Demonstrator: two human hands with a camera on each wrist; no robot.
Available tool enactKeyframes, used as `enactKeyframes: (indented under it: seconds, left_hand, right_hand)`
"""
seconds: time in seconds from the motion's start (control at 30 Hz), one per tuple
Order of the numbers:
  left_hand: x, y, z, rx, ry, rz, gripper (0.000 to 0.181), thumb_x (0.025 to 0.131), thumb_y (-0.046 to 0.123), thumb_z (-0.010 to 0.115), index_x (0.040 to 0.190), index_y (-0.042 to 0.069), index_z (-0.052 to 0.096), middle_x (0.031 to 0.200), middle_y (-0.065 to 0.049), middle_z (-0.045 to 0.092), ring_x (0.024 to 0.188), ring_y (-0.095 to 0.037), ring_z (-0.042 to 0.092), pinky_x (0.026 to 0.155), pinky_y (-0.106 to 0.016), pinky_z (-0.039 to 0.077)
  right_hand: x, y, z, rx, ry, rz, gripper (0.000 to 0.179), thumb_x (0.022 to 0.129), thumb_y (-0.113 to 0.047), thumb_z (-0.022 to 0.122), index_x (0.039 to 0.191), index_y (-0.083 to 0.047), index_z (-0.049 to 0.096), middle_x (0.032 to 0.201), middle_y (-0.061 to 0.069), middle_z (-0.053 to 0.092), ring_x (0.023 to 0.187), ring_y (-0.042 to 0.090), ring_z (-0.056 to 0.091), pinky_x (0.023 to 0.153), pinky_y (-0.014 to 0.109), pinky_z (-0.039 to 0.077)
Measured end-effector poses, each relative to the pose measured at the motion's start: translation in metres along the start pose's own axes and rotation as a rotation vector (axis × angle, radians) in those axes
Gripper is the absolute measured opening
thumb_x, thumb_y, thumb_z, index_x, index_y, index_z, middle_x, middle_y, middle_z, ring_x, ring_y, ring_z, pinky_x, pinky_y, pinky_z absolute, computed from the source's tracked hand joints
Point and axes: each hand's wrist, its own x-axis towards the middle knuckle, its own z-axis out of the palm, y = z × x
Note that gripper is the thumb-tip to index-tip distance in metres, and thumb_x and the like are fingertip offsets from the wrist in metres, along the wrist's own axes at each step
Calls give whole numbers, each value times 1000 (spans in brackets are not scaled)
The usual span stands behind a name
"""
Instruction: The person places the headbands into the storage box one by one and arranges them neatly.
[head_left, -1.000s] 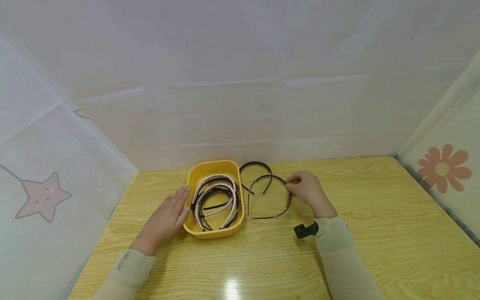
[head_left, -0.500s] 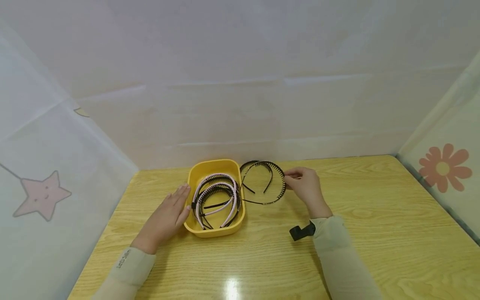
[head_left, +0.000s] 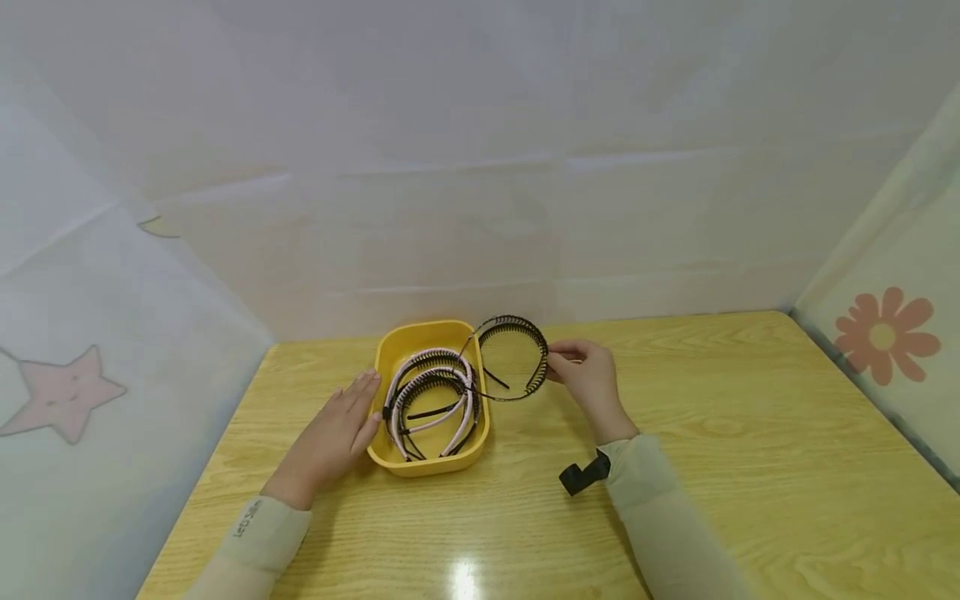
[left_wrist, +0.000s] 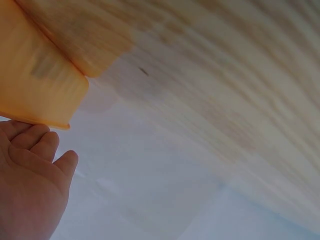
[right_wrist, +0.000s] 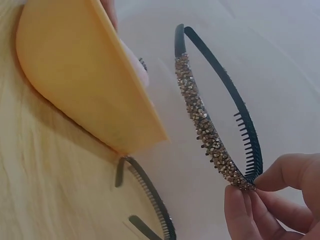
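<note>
My right hand [head_left: 588, 379] pinches a black toothed headband between thumb and fingers. In the right wrist view, gold-brown glitter covers the outside of this headband [right_wrist: 202, 120]. It is raised, its ends over the right rim of a yellow plastic tub [head_left: 430, 471]. Below it, a second black toothed headband [right_wrist: 152, 195] lies on the table beside the tub. Pink headbands [head_left: 459, 421] and black ones overlap inside the tub. With fingers extended, my left hand [head_left: 330, 437] rests against the tub's left rim; the left wrist view shows its fingers [left_wrist: 45, 142] at the rim.
The tub stands on a wood-grain table [head_left: 540, 517] close to its back edge. A pale cloth wall [head_left: 480, 208] rises behind, and more cloth with a printed star and flower flanks both sides. A black band with a small device [head_left: 581, 477] sits on the right wrist.
My right hand has moved left with the headband, lifting it from beside the tub until its ends reach over the rim. The left hand and tub have stayed in place.
</note>
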Motion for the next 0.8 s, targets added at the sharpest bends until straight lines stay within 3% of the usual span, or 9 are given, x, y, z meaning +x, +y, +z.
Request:
enactKeyframes:
  seconds: [0.17, 0.3, 0.47, 0.7, 0.8]
  left_hand:
    - [1, 0, 0, 2, -5, 6, 60, 110, 30, 41, 159, -2, 26, 165, -18, 26, 152, -36, 24, 122, -59, 21]
    - [1, 0, 0, 7, 3, 14, 60, 110, 31, 39, 159, -2, 26, 164, -18, 27, 151, -36, 25, 123, -59, 21]
    - [0, 0, 0, 5, 12, 10, 60, 110, 30, 42, 158, -2, 27, 164, -18, 27, 151, -36, 26, 122, -58, 21]
    - [0, 0, 1, 14, 11, 7, 60, 110, 29, 43, 158, -2, 28, 165, -18, 26, 151, -36, 25, 122, -59, 22]
    - [0, 0, 1, 15, 12, 8, 60, 109, 28, 43, 158, -3, 28, 165, -18, 27, 151, -36, 26, 122, -59, 23]
  right_hand:
    - [-1, 5, 13, 37, -6, 11, 18, 95, 0, 67, 112, 6, 72, 98, 16, 69, 75, 19, 71, 86, 48, 61]
    - [-1, 7, 26, 48, -7, 6, 17, 94, 0, 69, 109, 5, 73, 96, 15, 68, 76, 24, 72, 84, 46, 62]
    - [-1, 2, 40, 44, -15, 5, 17, 92, -3, 71, 108, 2, 75, 95, 14, 69, 78, 28, 73, 73, 34, 64]
    - [5, -10, 60, 86, -35, -23, 16, 91, 0, 71, 107, 3, 75, 95, 15, 70, 73, 21, 71, 82, 45, 63]
    - [8, -11, 68, 85, -36, -30, 17, 91, 1, 71, 107, 6, 74, 94, 16, 71, 72, 21, 71, 81, 45, 63]
